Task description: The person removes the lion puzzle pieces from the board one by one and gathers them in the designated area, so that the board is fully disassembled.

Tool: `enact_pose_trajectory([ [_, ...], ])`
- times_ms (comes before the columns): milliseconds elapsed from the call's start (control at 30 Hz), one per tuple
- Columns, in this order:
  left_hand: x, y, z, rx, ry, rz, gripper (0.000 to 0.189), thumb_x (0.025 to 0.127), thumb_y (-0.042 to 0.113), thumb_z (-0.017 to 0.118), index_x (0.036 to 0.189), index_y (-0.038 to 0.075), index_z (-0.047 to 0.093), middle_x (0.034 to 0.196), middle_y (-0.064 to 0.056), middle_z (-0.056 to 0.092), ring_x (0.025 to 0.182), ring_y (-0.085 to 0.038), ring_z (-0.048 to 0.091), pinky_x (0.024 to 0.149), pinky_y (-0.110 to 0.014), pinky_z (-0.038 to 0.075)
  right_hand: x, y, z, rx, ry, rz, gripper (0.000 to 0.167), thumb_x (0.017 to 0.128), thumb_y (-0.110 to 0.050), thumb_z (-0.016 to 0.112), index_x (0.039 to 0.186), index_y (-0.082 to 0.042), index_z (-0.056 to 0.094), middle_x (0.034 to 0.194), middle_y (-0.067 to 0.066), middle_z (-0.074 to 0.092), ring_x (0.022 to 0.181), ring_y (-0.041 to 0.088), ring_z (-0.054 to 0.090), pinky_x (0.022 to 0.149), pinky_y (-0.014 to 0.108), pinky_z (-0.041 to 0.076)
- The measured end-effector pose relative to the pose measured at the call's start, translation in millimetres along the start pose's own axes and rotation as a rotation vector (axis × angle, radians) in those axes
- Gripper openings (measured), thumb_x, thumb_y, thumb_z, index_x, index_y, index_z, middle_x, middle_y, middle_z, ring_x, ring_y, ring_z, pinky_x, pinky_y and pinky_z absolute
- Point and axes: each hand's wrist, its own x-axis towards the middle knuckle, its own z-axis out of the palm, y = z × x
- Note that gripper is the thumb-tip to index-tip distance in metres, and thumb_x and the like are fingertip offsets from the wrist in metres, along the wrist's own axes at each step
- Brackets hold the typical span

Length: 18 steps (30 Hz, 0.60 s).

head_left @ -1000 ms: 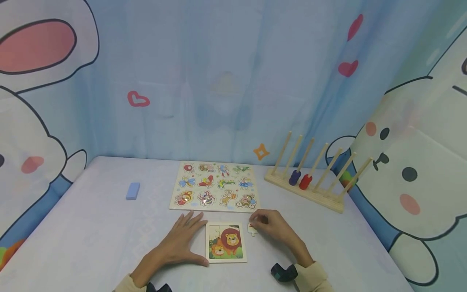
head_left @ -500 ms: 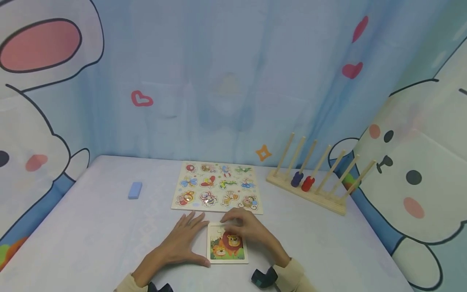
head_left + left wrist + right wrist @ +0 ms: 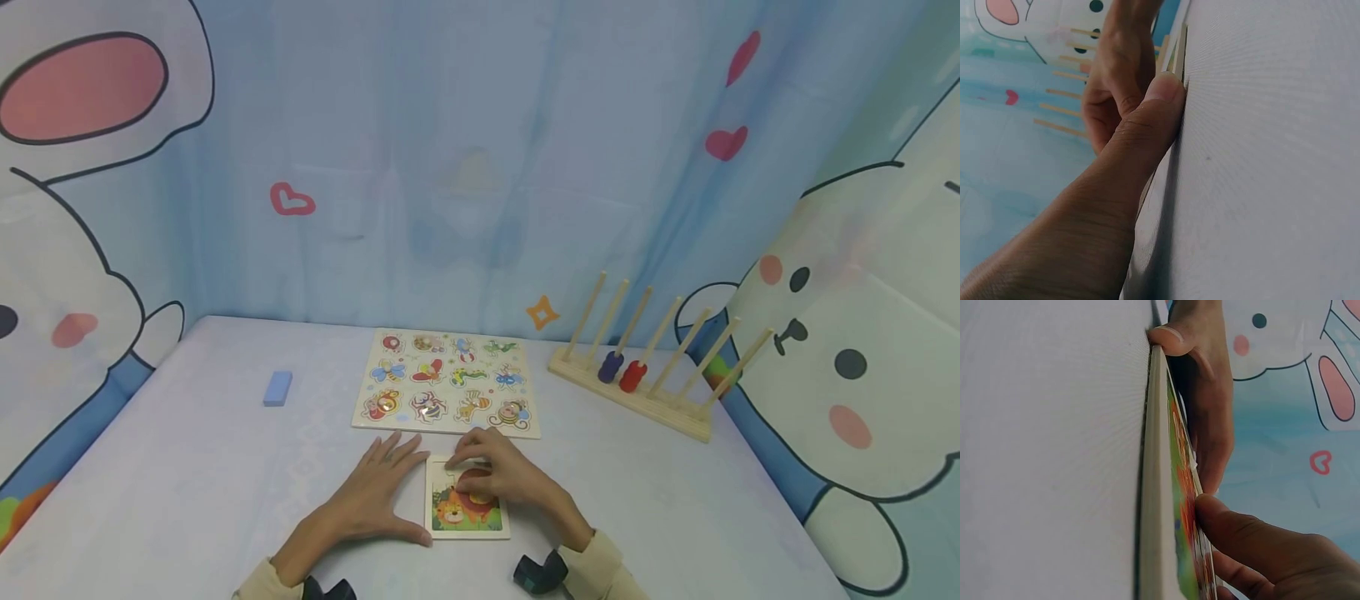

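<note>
A small framed jigsaw puzzle (image 3: 468,518) with a lion picture lies flat on the table at the front middle. My left hand (image 3: 378,496) is spread along its left side; the thumb touches the lower left corner, as the left wrist view also shows. Over the upper part of the picture, my right hand (image 3: 502,468) has its thumb and fingers bent together around a puzzle piece, which is mostly hidden beneath them. In the right wrist view the right thumb (image 3: 1235,528) comes down right at the picture's surface.
Behind the puzzle lies a wooden insect peg board (image 3: 450,383). At the back right stands a wooden peg rack (image 3: 637,400) with dark blue and red beads. A blue block (image 3: 277,389) sits at the left. A curtain (image 3: 450,167) closes off the back.
My right hand has moved left with the puzzle piece from beside the frame to over the picture, then shifted slightly further left. My left hand has stayed put.
</note>
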Motion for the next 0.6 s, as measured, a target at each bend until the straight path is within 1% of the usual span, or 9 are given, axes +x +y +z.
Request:
enact_pose_trajectory([
  [200,-0.2,0.3,-0.3,0.004,0.007,0.001,0.113,0.058,0.083,0.065,0.147,0.019,0.039,0.158,-0.004,0.025,0.146,-0.035,0.011,0.118,-0.054,0.006,-0.2,0.8,1.0,-0.015,0.007,-0.021,0.023,0.083,-0.031,0.075,0.104,-0.021,0.074,0.112,-0.007,0.056,0.103,0.012,0.044,0.09,0.034,0.039],
  [433,-0.8,0.0,0.3,-0.009,0.004,-0.003,0.113,0.058,0.084,0.064,0.147,0.019,0.038,0.158,-0.004,0.024,0.147,-0.034,0.01,0.118,-0.054,0.005,-0.4,1.5,0.7,0.01,-0.019,0.019,0.023,0.083,-0.029,0.075,0.105,-0.024,0.073,0.115,-0.009,0.055,0.106,0.012,0.043,0.093,0.034,0.038],
  [600,-0.7,-0.3,0.7,-0.005,0.008,-0.002,0.113,0.058,0.083,0.064,0.147,0.019,0.039,0.158,-0.004,0.024,0.147,-0.034,0.01,0.118,-0.054,0.005,-1.2,0.0,-0.9,0.037,-0.035,0.047,0.023,0.084,-0.03,0.074,0.106,-0.025,0.072,0.117,-0.009,0.055,0.108,0.013,0.042,0.094,0.037,0.037],
])
